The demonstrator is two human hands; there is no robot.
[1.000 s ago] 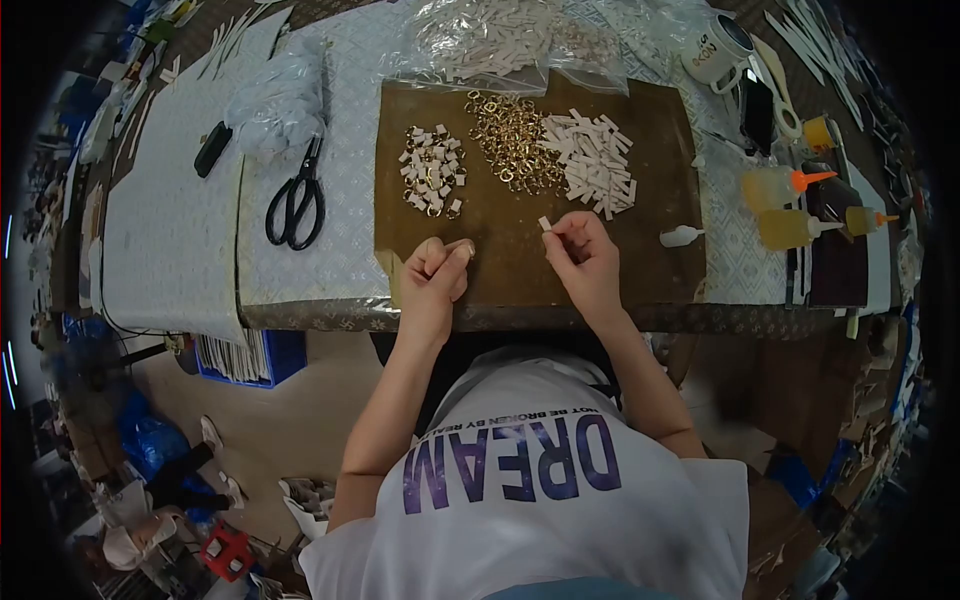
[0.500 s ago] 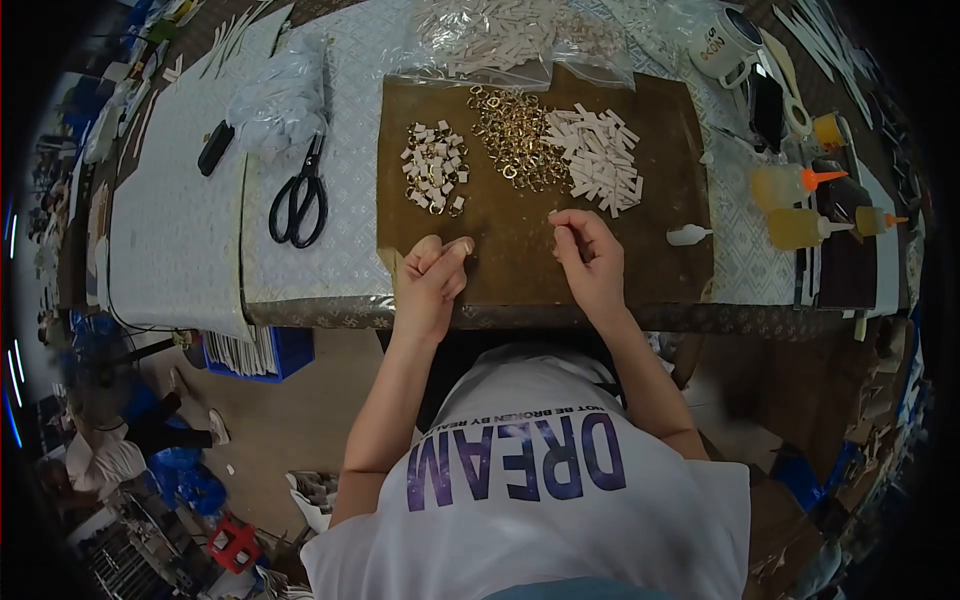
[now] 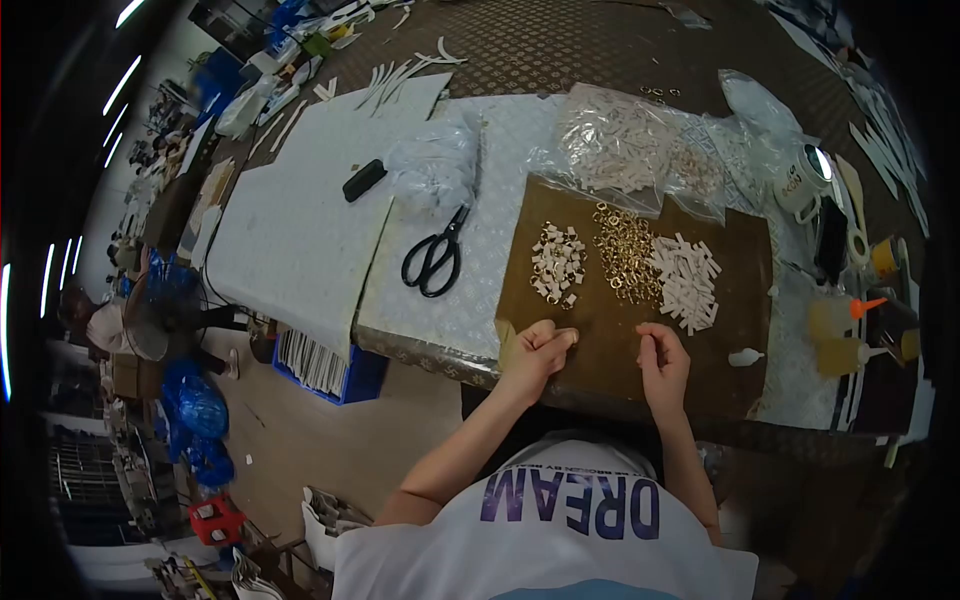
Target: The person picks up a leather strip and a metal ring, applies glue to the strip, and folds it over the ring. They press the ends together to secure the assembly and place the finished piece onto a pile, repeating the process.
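My left hand [image 3: 538,360] is closed in a pinch above the near-left part of a brown mat [image 3: 610,372]. Something pale may sit at its fingertips, too small to make out. To its right, my right hand [image 3: 665,368] has its thumb and fingers pressed together; what they hold, if anything, is hidden. Beyond the hands lie three piles on the mat: white pieces joined with gold rings [image 3: 557,265], loose gold rings [image 3: 625,255], and short white strips [image 3: 687,285]. A small white bottle [image 3: 745,357] lies right of my right hand.
Black-handled scissors [image 3: 432,265] and a black object [image 3: 364,180] lie left of the mat. Clear bags of pale pieces [image 3: 615,140] are behind it. A mug [image 3: 800,185] and yellowish bottles [image 3: 838,355] stand at right. A blue crate [image 3: 365,378] sits below the table edge.
The head view has swung left and up, so the table and hands appear further right and lower. Both hands stay closed over the mat, with little visible change in their grip.
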